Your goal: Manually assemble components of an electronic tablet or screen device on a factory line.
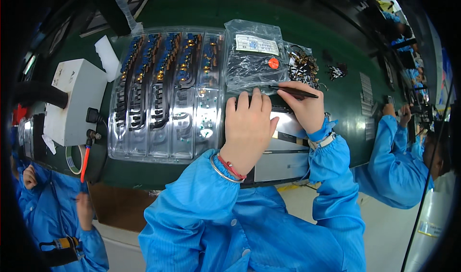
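Note:
Black tweezers [301, 92] are pinched in my right hand [307, 110], their tip pointing left past my left fingertips. My left hand [247, 128] lies palm down with its fingers stretched out over a flat silver and black device [281, 164]. Its fingertips reach the device's far edge, where the detail under them is hidden. Just beyond both hands lies a clear plastic bag [254, 75] with a white label and a round orange sticker. Left of my hand stands a clear compartment tray [187, 147] with rows of black flex cables [161, 99].
Small metal and black parts [302, 65] spill from a bag at the far right, with a smaller pile [337, 71] beyond. A white box with a hose [77, 99] and a tape roll [73, 160] stand at left. Co-workers in blue sit on both sides.

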